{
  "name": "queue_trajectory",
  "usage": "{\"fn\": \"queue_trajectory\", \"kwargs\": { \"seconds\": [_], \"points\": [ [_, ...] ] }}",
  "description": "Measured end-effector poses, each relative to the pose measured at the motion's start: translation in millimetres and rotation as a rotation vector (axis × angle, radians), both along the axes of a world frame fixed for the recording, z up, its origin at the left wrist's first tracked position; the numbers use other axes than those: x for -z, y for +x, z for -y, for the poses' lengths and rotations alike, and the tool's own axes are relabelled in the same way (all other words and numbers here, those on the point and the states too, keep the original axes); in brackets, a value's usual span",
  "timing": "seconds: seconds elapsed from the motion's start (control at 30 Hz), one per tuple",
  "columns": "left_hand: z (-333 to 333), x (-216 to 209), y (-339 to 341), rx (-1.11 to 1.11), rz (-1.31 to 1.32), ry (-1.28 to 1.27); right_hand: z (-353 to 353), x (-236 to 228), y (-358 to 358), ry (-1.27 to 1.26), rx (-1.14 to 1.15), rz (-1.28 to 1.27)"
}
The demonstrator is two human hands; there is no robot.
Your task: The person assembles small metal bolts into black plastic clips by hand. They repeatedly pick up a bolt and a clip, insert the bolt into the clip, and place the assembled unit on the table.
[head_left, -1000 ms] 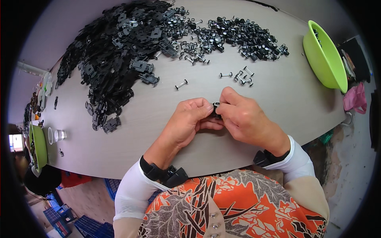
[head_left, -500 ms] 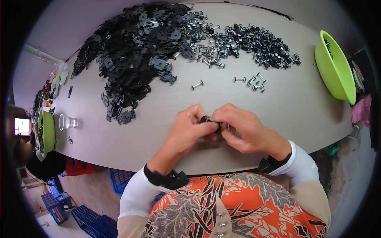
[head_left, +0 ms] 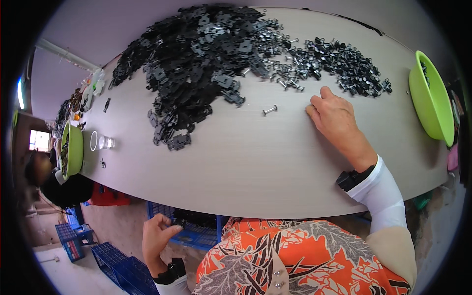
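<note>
My left hand (head_left: pixel 158 236) is off the table, beyond its near edge and over a blue crate (head_left: pixel 196 239). A small dark part (head_left: pixel 181 223) shows at its thumb and fingertips, pinched there as far as I can see. Black pieces lie inside that crate. My right hand (head_left: pixel 337 117) is down on the table at the right of centre, its fingers curled. The fingers hide whatever is under or between them. To its left lies a single short metal pin with black ends (head_left: pixel 270 110). Beyond it spreads a heap of similar pins (head_left: pixel 344 64).
A large heap of flat black plastic pieces (head_left: pixel 196 69) covers the far left of the table. Green basins stand at the right (head_left: pixel 432 103) and left (head_left: pixel 75 150). A clear cup (head_left: pixel 103 142) lies near the left basin. Another person (head_left: pixel 64 189) sits at the left.
My hands have come apart. The left went down and left past the table edge with the dark part; the right reached forward to where several loose pins lay, now hidden. The view has shifted.
</note>
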State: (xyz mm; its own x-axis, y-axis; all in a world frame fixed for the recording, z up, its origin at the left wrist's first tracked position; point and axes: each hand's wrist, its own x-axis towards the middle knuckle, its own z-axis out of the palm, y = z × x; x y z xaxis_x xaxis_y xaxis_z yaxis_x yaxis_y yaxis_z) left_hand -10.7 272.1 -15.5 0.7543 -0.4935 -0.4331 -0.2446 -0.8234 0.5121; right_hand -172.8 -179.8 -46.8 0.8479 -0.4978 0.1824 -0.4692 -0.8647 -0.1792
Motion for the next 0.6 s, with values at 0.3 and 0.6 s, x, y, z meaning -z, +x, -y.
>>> {"fn": "queue_trajectory", "kwargs": {
  "seconds": [0.3, 0.6],
  "points": [
    [200, -18, 39, 0.535, 0.681, -0.565, -3, -3, -12, 0.110, -0.257, 0.116],
    [313, 25, 53, 0.630, 0.645, -0.101, -2, 2, -27, 0.331, -0.282, 0.188]
  ]
}}
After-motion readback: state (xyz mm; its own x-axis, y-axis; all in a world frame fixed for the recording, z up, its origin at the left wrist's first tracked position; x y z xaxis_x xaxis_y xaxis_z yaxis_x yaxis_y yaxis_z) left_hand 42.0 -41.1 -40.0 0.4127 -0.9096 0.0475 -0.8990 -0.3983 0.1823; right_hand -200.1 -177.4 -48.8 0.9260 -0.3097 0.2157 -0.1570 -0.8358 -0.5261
